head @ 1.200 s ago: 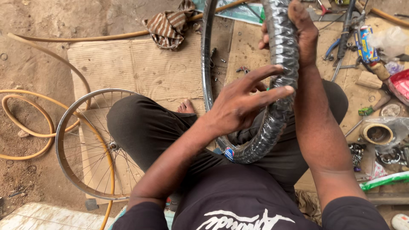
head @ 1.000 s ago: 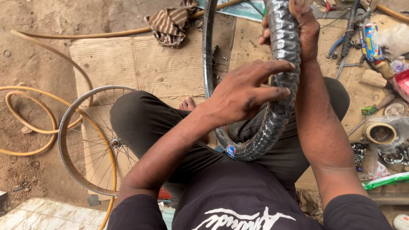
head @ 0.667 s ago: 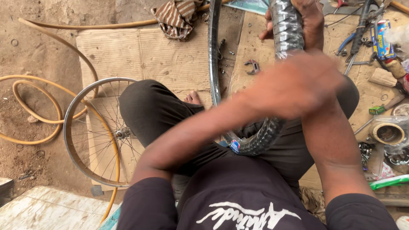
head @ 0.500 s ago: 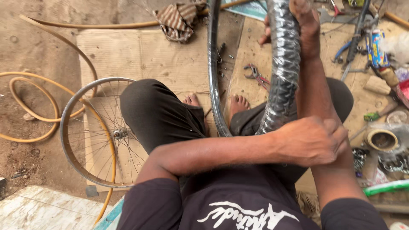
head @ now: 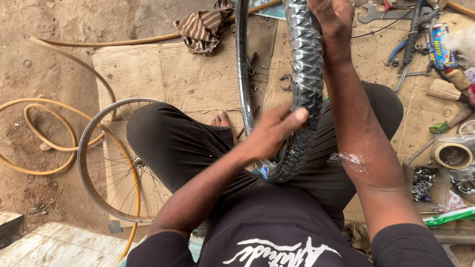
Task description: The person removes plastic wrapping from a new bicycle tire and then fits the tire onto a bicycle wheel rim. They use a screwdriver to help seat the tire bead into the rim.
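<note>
A black bicycle tyre (head: 306,74), wrapped in clear plastic film, stands upright between my knees and curves down to my lap. My right hand (head: 330,22) grips the tyre near the top of the view. My left hand (head: 274,131) presses on the lower part of the tyre, fingers on the wrapping. A scrap of torn clear film (head: 349,160) clings to my right forearm. A thin dark rim (head: 242,64) stands just left of the tyre.
A spoked wheel (head: 106,163) lies on cardboard (head: 163,74) at the left. Yellow hose (head: 44,128) coils on the dirt. A striped rag (head: 203,27) lies at the top. Tools, cans and small parts (head: 435,44) crowd the right side.
My left hand swept from the tyre's side across to the right, then came back to the lower part of the tyre. My right hand kept its hold at the top.
</note>
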